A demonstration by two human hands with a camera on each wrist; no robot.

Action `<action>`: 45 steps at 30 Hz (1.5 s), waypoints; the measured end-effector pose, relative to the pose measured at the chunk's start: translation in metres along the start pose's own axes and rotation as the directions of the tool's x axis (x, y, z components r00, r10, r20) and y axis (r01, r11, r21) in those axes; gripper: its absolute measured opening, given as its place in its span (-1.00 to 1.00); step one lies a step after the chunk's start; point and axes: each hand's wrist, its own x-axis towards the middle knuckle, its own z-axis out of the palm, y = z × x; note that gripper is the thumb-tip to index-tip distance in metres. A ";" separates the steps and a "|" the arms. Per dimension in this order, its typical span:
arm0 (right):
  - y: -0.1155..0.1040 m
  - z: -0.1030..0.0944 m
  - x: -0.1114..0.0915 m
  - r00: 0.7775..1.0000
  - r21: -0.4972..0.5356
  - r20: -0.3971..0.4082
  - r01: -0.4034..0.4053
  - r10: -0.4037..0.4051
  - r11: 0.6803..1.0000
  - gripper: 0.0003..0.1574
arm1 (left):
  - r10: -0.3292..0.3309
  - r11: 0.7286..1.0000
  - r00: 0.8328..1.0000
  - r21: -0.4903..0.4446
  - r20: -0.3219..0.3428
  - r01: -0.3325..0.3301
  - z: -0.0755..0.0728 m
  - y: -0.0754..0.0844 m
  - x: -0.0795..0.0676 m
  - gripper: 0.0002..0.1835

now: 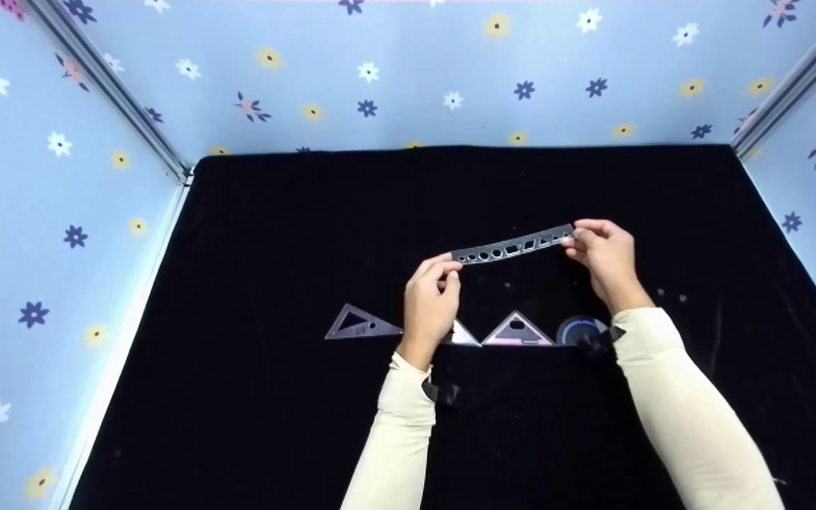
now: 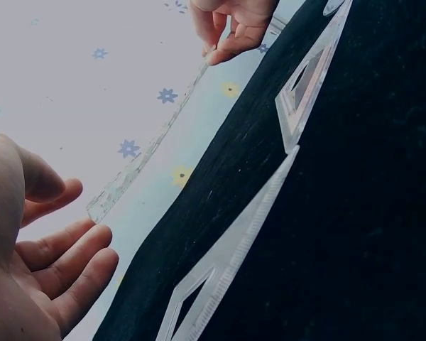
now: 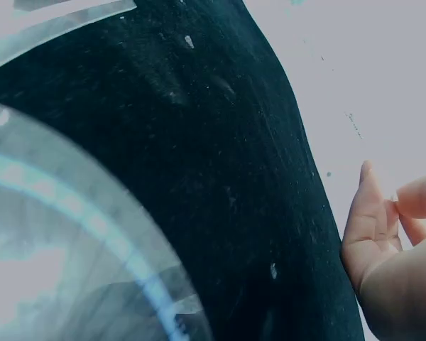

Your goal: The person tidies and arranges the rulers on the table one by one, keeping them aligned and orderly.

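In the head view a clear shape-stencil ruler [image 1: 505, 245] with a row of cut-outs is held up, slanting up to the right. My right hand [image 1: 612, 262] pinches its right end between thumb and fingers. Fingertips of my left hand [image 1: 429, 304] meet the other end; in the left wrist view the thumb is apart from the ruler [image 2: 145, 155] and the fingers are nearly straight. Below lie a set square [image 1: 384, 328], another set square [image 1: 466, 336] partly covered by my left hand, a pink-edged triangle [image 1: 535, 333] and a protractor [image 1: 568, 329], partly hidden by the right wrist camera.
Black cloth [image 1: 273, 248] covers the table. Blue flower-patterned panels [image 1: 408, 78] stand at the back and both sides, with metal posts [image 1: 107, 85] at the corners. Small pale specks [image 1: 683, 298] dot the cloth to the right.
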 end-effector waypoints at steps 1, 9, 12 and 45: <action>0.000 -0.002 -0.002 1.000 0.008 0.000 -0.002 0.002 1.000 -0.71 | 0.002 1.000 1.000 0.001 0.002 -0.002 0.000 0.000 0.000 -0.82; -0.002 -0.012 -0.014 1.000 0.050 0.025 -0.013 0.012 0.999 -0.74 | -0.010 1.000 1.000 0.027 0.017 0.010 0.002 0.000 -0.001 -0.82; -0.003 -0.017 -0.019 0.999 0.072 0.037 -0.020 0.018 0.997 -0.73 | 0.009 0.999 1.000 0.032 0.018 -0.009 0.003 0.000 -0.003 -0.81; -0.007 -0.096 -0.072 0.994 0.275 0.108 -0.055 0.026 0.960 -0.72 | -0.104 0.986 0.967 -0.102 0.233 0.131 0.038 0.016 -0.015 -0.82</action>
